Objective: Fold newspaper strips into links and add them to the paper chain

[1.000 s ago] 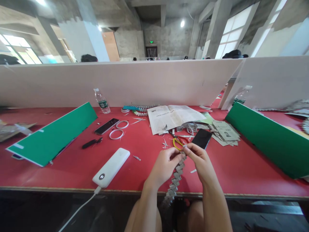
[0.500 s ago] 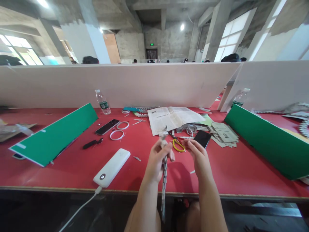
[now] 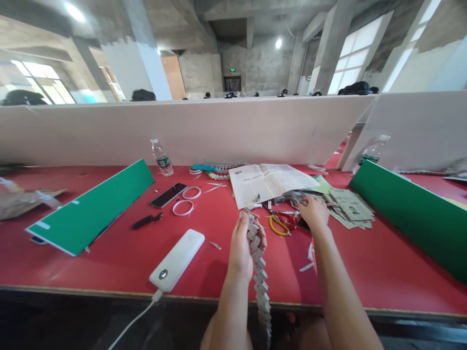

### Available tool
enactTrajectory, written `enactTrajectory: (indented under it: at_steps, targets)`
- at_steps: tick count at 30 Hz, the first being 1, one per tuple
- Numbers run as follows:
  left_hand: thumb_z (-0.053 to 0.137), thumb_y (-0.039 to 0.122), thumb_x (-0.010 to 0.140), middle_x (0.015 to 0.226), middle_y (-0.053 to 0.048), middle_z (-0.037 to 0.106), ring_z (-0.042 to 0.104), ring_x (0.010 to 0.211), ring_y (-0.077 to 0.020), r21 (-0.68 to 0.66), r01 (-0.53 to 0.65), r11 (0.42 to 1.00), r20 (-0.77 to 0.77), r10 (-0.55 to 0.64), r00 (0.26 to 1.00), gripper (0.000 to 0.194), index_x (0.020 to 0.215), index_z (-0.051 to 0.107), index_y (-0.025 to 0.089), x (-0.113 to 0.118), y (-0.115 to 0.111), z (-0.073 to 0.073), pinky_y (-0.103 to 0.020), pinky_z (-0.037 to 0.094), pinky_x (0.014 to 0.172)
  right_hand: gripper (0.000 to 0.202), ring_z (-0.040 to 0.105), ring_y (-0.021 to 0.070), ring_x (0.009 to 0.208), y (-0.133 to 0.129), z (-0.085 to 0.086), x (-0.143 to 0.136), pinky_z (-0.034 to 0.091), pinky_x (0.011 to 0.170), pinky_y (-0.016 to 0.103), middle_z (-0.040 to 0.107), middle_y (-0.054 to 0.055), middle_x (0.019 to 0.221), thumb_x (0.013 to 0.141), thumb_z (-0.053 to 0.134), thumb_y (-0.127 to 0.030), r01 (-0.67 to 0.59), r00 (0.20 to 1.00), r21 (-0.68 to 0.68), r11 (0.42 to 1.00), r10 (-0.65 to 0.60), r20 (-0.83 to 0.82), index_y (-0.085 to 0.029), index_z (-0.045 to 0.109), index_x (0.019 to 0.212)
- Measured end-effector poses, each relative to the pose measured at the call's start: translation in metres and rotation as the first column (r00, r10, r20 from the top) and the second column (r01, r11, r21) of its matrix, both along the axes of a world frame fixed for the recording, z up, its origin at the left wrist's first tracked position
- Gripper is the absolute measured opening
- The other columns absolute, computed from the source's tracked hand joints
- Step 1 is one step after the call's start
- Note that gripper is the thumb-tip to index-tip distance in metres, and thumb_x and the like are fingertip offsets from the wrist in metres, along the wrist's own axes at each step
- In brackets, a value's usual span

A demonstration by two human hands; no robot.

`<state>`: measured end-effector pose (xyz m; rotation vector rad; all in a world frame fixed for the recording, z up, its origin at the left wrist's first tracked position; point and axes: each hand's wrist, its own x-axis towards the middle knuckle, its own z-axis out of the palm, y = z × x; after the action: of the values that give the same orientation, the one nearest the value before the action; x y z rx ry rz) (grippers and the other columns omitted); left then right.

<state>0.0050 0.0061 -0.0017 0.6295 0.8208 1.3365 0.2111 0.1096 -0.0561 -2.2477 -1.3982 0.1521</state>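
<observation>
My left hand (image 3: 241,248) is wrapped round a zigzag chain of folded grey paper strips (image 3: 261,284). The chain hangs down past the table's front edge. At the pile of folded paper pieces (image 3: 280,200) is my right hand (image 3: 315,213), fingers curled down with their tips close together; whatever they pinch is too small to make out. Just left of that hand lie scissors with a yellow handle (image 3: 278,227). A black phone (image 3: 303,223) shows partly beneath the right hand. Behind the pile, a newspaper sheet (image 3: 268,181) lies spread out.
A white power bank (image 3: 178,262) with a cable lies at the left front. Beyond it are a phone (image 3: 169,195), white tape rings (image 3: 183,207) and a black-handled tool (image 3: 146,220). Green boards (image 3: 95,206) flank the table; printed paper cards (image 3: 352,206) lie right. A water bottle (image 3: 162,158) stands behind.
My right hand has moved forward and right, from beside the left hand to the paper pile. The left hand still holds the chain, now turned with its zigzag face showing.
</observation>
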Motion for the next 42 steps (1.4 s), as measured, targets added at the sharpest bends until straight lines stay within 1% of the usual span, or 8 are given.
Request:
enactTrajectory:
  at_steps: [12, 18, 21, 25, 27, 30, 37, 42]
  targets:
    - [0.054, 0.054, 0.075, 0.054, 0.005, 0.052, 0.047, 0.041, -0.008, -0.043, -0.003, 0.999, -0.054, 0.001, 0.999, 0.037, 0.084, 0.051, 0.018, -0.002, -0.002, 0.002, -0.019, 0.031, 0.04, 0.028, 0.048, 0.0368, 0.11, 0.022, -0.021, 0.004, 0.034, 0.086, 0.047, 0.059, 0.023, 0.112, 0.075, 0.056, -0.027, 0.065, 0.994, -0.127, 0.99, -0.053, 0.092, -0.01, 0.069, 0.093]
    - [0.068, 0.039, 0.067, 0.048, 0.007, 0.049, 0.044, 0.038, -0.0061, -0.004, -0.022, 1.0, -0.157, 0.021, 0.987, 0.032, 0.07, 0.044, 0.019, -0.004, 0.002, 0.001, -0.017, 0.032, 0.038, 0.025, 0.059, 0.0318, 0.095, 0.001, -0.001, 0.003, 0.042, 0.074, 0.038, 0.066, 0.018, 0.097, 0.078, 0.055, -0.032, 0.028, 0.997, -0.053, 0.998, -0.032, -0.067, -0.014, 0.067, 0.091]
    - [0.071, 0.032, 0.065, 0.044, 0.009, 0.048, 0.043, 0.037, -0.0067, 0.002, -0.021, 1.0, -0.201, 0.021, 0.979, 0.032, 0.07, 0.042, 0.02, -0.003, 0.004, -0.003, -0.017, 0.033, 0.038, 0.02, 0.063, 0.0235, 0.085, -0.02, 0.016, -0.009, 0.044, 0.069, 0.03, 0.069, 0.009, 0.09, 0.078, 0.055, -0.034, -0.092, 0.981, 0.033, 0.995, 0.096, -0.17, -0.019, 0.064, 0.087]
    - [0.075, 0.035, 0.059, 0.067, 0.0, 0.063, 0.057, 0.05, -0.0106, 0.036, -0.081, 0.996, -0.26, 0.087, 0.962, 0.038, 0.067, 0.042, 0.018, 0.001, 0.006, -0.006, -0.016, 0.034, 0.035, 0.017, 0.063, 0.0164, 0.075, -0.06, 0.037, -0.04, 0.045, 0.067, 0.025, 0.068, 0.002, 0.082, 0.078, 0.058, -0.035, -0.344, 0.836, 0.273, 0.898, 0.425, -0.346, -0.02, 0.06, 0.086]
    - [0.075, 0.039, 0.057, 0.072, 0.0, 0.064, 0.053, 0.042, -0.0076, 0.034, -0.157, 0.987, -0.297, 0.16, 0.941, 0.039, 0.068, 0.044, 0.018, 0.002, 0.006, -0.006, -0.017, 0.033, 0.033, 0.019, 0.061, 0.0169, 0.072, -0.081, 0.043, -0.056, 0.046, 0.065, 0.026, 0.067, 0.003, 0.079, 0.079, 0.058, -0.036, -0.438, 0.664, 0.438, 0.785, 0.611, -0.431, -0.019, 0.059, 0.085]
    - [0.074, 0.039, 0.059, 0.066, 0.004, 0.062, 0.039, 0.031, -0.0019, 0.031, -0.213, 0.977, -0.289, 0.213, 0.933, 0.038, 0.07, 0.044, 0.018, 0.003, 0.004, -0.004, -0.017, 0.03, 0.033, 0.013, 0.058, 0.0157, 0.067, -0.104, 0.045, -0.071, 0.045, 0.061, 0.025, 0.064, 0.001, 0.073, 0.08, 0.058, -0.032, -0.487, 0.587, 0.51, 0.709, 0.698, -0.411, -0.02, 0.059, 0.084]
    - [0.073, 0.028, 0.062, 0.077, 0.0, 0.07, 0.045, 0.036, -0.004, 0.159, -0.275, 0.948, -0.365, 0.315, 0.876, 0.032, 0.072, 0.044, 0.019, -0.001, 0.006, -0.014, -0.019, 0.035, 0.038, 0.01, 0.055, 0.0156, 0.067, -0.108, 0.03, -0.073, 0.044, 0.062, 0.026, 0.063, 0.002, 0.075, 0.079, 0.06, -0.029, -0.498, 0.611, 0.522, 0.693, 0.707, -0.356, -0.02, 0.062, 0.083]
    - [0.072, 0.032, 0.064, 0.075, 0.0, 0.068, 0.043, 0.035, -0.004, 0.203, -0.283, 0.937, -0.404, 0.343, 0.848, 0.028, 0.075, 0.052, 0.018, 0.0, 0.007, -0.022, -0.019, 0.036, 0.039, 0.014, 0.056, 0.0155, 0.067, -0.111, 0.02, -0.075, 0.046, 0.065, 0.027, 0.062, 0.002, 0.073, 0.077, 0.063, -0.032, -0.409, 0.527, 0.566, 0.716, 0.692, -0.495, -0.019, 0.061, 0.084]
